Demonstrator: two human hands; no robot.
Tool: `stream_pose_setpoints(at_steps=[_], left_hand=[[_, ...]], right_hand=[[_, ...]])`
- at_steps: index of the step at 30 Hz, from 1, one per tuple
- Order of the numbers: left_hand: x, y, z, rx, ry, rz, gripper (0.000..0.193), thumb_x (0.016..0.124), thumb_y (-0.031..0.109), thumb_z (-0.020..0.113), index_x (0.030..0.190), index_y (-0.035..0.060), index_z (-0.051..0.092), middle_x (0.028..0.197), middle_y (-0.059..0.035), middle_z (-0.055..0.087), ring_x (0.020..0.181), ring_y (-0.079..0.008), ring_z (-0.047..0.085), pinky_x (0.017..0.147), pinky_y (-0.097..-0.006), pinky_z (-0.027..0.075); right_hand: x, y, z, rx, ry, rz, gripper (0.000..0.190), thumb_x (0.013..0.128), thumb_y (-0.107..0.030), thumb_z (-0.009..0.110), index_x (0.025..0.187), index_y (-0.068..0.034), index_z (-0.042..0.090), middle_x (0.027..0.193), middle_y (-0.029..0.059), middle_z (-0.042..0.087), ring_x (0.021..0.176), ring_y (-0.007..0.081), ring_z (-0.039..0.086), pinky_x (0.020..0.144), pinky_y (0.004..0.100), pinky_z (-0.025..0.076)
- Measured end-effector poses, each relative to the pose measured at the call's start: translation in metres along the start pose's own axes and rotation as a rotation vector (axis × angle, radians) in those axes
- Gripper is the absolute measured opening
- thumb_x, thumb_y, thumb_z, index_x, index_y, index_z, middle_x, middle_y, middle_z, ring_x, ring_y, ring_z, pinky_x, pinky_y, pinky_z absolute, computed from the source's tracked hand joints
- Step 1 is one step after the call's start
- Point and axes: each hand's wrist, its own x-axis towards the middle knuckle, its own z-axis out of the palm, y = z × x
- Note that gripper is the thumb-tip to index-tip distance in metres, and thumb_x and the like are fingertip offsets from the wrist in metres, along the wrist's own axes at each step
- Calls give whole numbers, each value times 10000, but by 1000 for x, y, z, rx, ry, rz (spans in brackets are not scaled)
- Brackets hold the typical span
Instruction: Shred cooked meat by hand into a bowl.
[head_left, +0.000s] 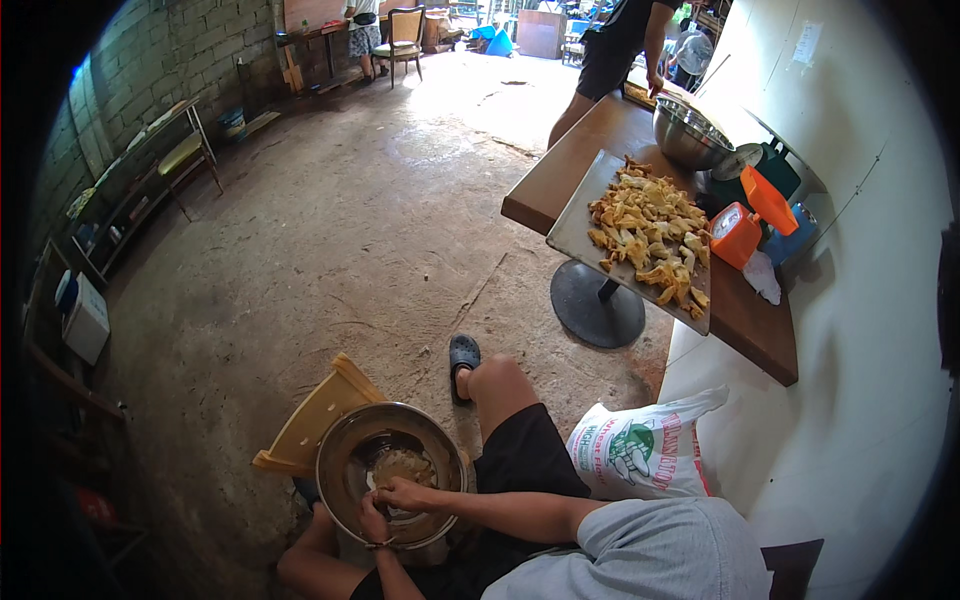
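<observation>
A stainless steel mixing bowl (328, 469) sits low in front of me, between my legs. In it is a pale, wet-looking clump of food (405, 465); its exact kind is unclear. Both hands are inside the bowl's near half, meeting at the fingers. My left hand (372, 517), with a bracelet at the wrist, has its fingers bent and partly covered. My right hand (407, 495) reaches in from the right, its fingertips against the left hand. Whether anything small is held between them cannot be seen. Beside the bowl's far left rim is a yellow plastic crate or stool (322, 416).
A white wheat flour sack (630, 454) stands by my right leg. On the brown table (757, 330), a metal tray (574, 229) bears yellowish food pieces (652, 225), near an orange scale (735, 232) and a steel bowl (686, 135). A person (619, 45) stands behind the table.
</observation>
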Motion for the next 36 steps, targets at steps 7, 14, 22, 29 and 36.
stream_pose_setpoints(at_steps=[7, 14, 22, 29, 36], left_hand=[[-7, 0, 12, -161, 50, -141, 352, 896, 340, 404, 731, 85, 583, 541, 14, 478, 420, -102, 428, 380, -248, 316], [-11, 7, 7, -206, -30, -138, 335, 918, 336, 393, 808, 94, 598, 588, 29, 492, 457, -91, 446, 403, -243, 337], [-12, 15, 10, -203, -62, -142, 286, 925, 290, 435, 800, 87, 593, 612, 28, 501, 486, -82, 442, 434, -236, 341], [-15, 17, 13, -56, 40, 85, 335, 927, 279, 438, 820, 25, 627, 704, -14, 572, 604, -75, 503, 533, -219, 378], [-16, 18, 11, -3, 64, 114, 353, 944, 292, 401, 814, 27, 594, 680, 10, 530, 588, -67, 469, 520, -222, 354]], right_hand=[[0, -2, 2, -52, 124, 22, 319, 841, -219, 478, 796, 72, 599, 680, 127, 614, 628, 153, 560, 599, 325, 448], [1, -7, 2, -42, 157, 3, 323, 848, -241, 487, 789, 51, 609, 663, 116, 612, 623, 132, 551, 590, 322, 441], [3, -5, -4, -250, 188, 86, 379, 868, -294, 448, 801, 44, 605, 733, 207, 613, 677, 312, 594, 651, 398, 442], [-1, -10, -1, -227, 118, -32, 444, 922, -352, 385, 872, 53, 560, 756, 172, 588, 714, 254, 555, 666, 386, 416], [-1, -17, -3, -95, 26, 53, 434, 919, -326, 395, 862, 68, 569, 753, 163, 611, 708, 222, 564, 666, 370, 429]])
